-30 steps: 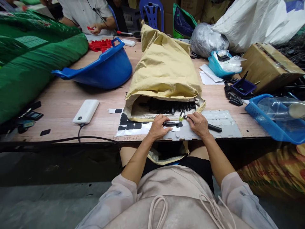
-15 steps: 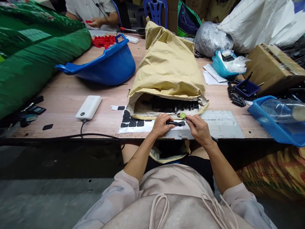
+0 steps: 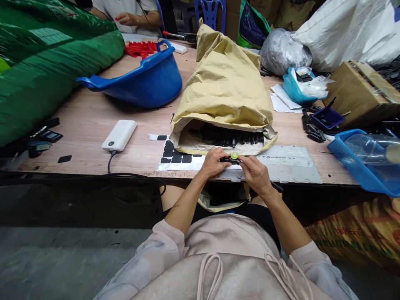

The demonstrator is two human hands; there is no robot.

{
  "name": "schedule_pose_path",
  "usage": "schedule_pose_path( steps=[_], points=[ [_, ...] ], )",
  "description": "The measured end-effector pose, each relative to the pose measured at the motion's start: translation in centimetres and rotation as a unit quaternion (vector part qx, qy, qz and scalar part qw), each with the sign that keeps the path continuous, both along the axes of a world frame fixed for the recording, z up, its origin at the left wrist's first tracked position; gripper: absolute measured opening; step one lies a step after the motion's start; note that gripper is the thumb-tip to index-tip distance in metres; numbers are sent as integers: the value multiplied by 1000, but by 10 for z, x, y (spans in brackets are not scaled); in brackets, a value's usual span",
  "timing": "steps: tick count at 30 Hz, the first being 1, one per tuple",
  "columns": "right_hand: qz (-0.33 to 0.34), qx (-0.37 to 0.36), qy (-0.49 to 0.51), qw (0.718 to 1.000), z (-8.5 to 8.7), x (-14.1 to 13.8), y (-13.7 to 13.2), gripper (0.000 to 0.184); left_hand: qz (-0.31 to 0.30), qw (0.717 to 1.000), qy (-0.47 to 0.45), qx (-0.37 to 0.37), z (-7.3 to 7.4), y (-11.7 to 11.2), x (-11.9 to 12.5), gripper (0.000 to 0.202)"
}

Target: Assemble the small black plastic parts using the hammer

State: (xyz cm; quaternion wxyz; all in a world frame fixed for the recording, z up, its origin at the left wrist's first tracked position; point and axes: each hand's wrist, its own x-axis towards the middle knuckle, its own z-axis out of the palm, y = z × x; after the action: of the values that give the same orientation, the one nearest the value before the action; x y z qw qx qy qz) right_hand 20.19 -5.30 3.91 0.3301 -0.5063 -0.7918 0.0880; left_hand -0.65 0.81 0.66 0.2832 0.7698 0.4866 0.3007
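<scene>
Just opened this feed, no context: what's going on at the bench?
A seated person works at the wooden table's near edge. The left hand holds a small black part; the right hand brings a slim tool with a yellow-green tip against it. Just behind lies an open tan paper sack of black parts, with a sheet of black pads to the left. A co-worker handles red pieces at the far end.

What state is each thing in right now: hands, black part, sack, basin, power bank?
Left hand: gripping the black part.
Right hand: pinching a thin tool.
Black part: held between both hands, small green disc on top.
Paper sack: lying down, mouth open, black parts inside.
Blue basin: tilted.
Power bank: flat, cable plugged in.
</scene>
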Motion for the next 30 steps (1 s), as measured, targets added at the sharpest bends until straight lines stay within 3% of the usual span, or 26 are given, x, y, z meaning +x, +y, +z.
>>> schedule_pose_path(
  steps=[8, 14, 20, 25, 30],
  points=[
    [1, 3, -64, 998, -5, 0, 1, 34, -4, 1000, -1, 5, -1, -1, 1, 19],
    [-22, 23, 5, 999, 1, 8, 0, 34, -6, 1000, -1, 10, -2, -1, 0, 20],
    [-11, 35, 0, 999, -5, 15, 0, 31, 1, 1000, -8, 11, -3, -1, 1, 20],
    [-72, 70, -5, 995, 0, 33, 17, 31, 4, 1000, 3, 19, -2, -2, 2, 16],
    [-104, 96, -101, 985, -10, 63, 41, 27, 2, 999, 34, 30, 2, -2, 4, 19]
  ],
)
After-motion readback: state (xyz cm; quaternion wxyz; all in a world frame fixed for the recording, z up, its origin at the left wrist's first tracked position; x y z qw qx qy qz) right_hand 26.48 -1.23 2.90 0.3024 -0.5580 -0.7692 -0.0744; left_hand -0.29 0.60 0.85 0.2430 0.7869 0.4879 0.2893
